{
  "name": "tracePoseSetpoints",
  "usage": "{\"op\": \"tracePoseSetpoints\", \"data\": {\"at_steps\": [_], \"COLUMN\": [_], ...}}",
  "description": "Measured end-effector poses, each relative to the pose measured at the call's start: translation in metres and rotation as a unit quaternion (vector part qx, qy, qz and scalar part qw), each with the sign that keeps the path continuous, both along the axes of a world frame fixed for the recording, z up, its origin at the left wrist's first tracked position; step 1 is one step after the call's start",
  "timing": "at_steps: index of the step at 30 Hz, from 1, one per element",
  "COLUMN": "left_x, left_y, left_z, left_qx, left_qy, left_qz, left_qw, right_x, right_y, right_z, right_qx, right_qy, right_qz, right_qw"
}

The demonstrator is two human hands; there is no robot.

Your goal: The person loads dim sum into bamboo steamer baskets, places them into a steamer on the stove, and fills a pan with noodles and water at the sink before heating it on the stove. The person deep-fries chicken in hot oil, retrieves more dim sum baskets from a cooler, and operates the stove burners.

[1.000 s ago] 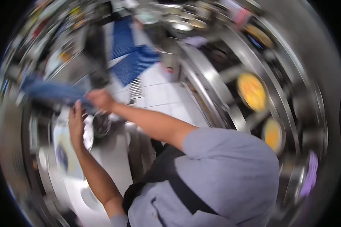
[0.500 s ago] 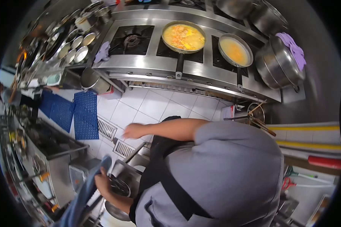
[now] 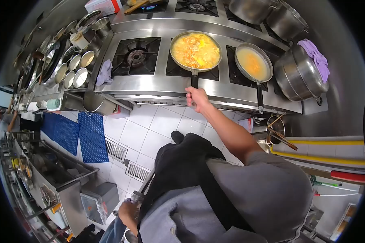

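Note:
My right hand [image 3: 197, 98] is closed round the black handle of a large frying pan [image 3: 175, 58] on the front middle burner. Yellow-orange food in liquid [image 3: 196, 49] fills this pan. At the lower left, by a metal edge, my left hand [image 3: 128, 212] is closed on a blue cloth [image 3: 112, 231] that hangs below it; its fingers are partly hidden. To the right of the first pan, a second frying pan [image 3: 260, 91] holds a pale liquid with an orange middle, its handle pointing towards me.
A large steel pot [image 3: 292, 77] with a purple cloth [image 3: 314, 54] stands at the stove's right end. Another cloth [image 3: 104, 73] lies by the left burner [image 3: 136, 57]. Several small metal containers [image 3: 80, 77] stand farther left. Blue mats [image 3: 92, 137] and drain grates [image 3: 138, 172] are on the floor.
My right hand has gone from above the floor to the pan's handle and closed on it. My left hand and the blue cloth have moved down and closer to my body. The view has turned.

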State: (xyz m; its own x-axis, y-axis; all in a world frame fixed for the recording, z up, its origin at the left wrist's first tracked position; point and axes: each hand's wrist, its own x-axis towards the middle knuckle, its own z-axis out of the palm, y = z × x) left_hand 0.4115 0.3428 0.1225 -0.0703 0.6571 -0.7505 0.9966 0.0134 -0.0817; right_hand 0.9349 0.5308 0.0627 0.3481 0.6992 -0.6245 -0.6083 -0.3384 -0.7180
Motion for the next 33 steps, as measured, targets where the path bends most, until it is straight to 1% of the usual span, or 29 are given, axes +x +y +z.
{"op": "tracePoseSetpoints", "data": {"at_steps": [2,3,4,6,7,8,10,12,14,15,18,20,21,23,25,26,27,28,29,30,31,32,33], "left_x": [0.002,-0.01,-0.015,-0.025,0.005,0.019,0.001,-0.031,-0.059,-0.07,-0.074,-0.063,-0.052,-0.01,0.053,0.077,0.101,0.137,0.169,0.197,0.224,0.244,0.267], "left_y": [-0.013,-0.017,-0.011,-0.018,-0.02,-0.024,-0.036,-0.058,-0.081,-0.086,-0.071,-0.046,-0.028,0.018,0.065,0.094,0.114,0.132,0.148,0.161,0.169,0.185,0.196], "left_z": [-0.004,-0.017,-0.024,-0.032,-0.003,0.013,0.001,-0.023,-0.055,-0.061,-0.058,-0.048,-0.043,-0.03,-0.014,-0.015,-0.022,-0.006,0.002,0.01,0.02,-0.001,-0.003], "left_qx": [-0.014,-0.018,-0.027,-0.036,0.01,0.052,0.05,0.05,0.078,0.078,0.021,-0.005,0.003,0.079,0.193,0.167,0.225,0.218,0.161,0.113,0.109,0.103,0.04], "left_qy": [0.094,0.094,0.053,0.013,0.066,0.119,0.096,0.077,0.127,0.142,0.115,0.074,0.044,-0.045,-0.176,-0.248,-0.327,-0.37,-0.427,-0.474,-0.484,-0.537,-0.539], "left_qz": [0.045,0.043,0.032,0.02,0.079,0.137,0.143,0.141,0.078,0.059,0.018,-0.032,-0.059,-0.093,-0.099,-0.121,-0.184,-0.192,-0.136,-0.13,-0.145,-0.143,-0.092], "left_qw": [0.994,0.994,0.998,0.999,0.995,0.982,0.984,0.986,0.986,0.985,0.993,0.997,0.997,0.992,0.96,0.947,0.899,0.882,0.88,0.864,0.856,0.825,0.836], "right_x": [0.004,0.005,0.003,-0.005,-0.005,-0.006,-0.004,-0.002,-0.011,-0.012,-0.008,-0.013,-0.013,-0.011,-0.009,-0.007,-0.01,-0.011,-0.013,-0.013,-0.015,-0.012,0.002], "right_y": [0.005,0.006,0.005,0.002,0.003,0.003,0.003,0.0,-0.001,-0.003,0.0,0.002,0.004,0.003,-0.004,-0.015,-0.029,-0.044,-0.062,-0.085,-0.114,-0.145,-0.175], "right_z": [-0.006,-0.007,-0.005,0.001,0.002,0.003,0.006,0.009,0.01,0.009,-0.002,-0.003,-0.005,-0.007,-0.005,-0.003,0.005,-0.001,-0.012,-0.029,-0.035,-0.04,-0.057], "right_qx": [-0.005,-0.006,-0.01,-0.005,-0.005,-0.003,-0.002,-0.019,-0.013,-0.007,0.0,0.019,0.018,0.005,0.052,0.084,0.117,0.092,0.065,0.041,0.022,0.001,-0.034], "right_qy": [-0.015,-0.033,-0.033,-0.019,-0.019,-0.021,-0.026,-0.043,-0.033,-0.023,-0.019,-0.026,-0.035,-0.053,-0.005,0.036,0.075,0.065,0.056,0.027,-0.027,-0.081,-0.083], "right_qz": [-0.015,-0.022,-0.023,-0.013,-0.013,-0.019,-0.018,0.006,-0.007,-0.015,-0.01,-0.027,-0.03,-0.034,-0.027,-0.038,-0.046,-0.044,-0.043,-0.003,0.061,0.124,0.092], "right_qw": [1.0,0.999,0.999,1.0,1.0,1.0,0.999,0.999,0.999,1.0,1.0,0.999,0.999,0.998,0.998,0.995,0.989,0.993,0.995,0.999,0.998,0.989,0.992]}}
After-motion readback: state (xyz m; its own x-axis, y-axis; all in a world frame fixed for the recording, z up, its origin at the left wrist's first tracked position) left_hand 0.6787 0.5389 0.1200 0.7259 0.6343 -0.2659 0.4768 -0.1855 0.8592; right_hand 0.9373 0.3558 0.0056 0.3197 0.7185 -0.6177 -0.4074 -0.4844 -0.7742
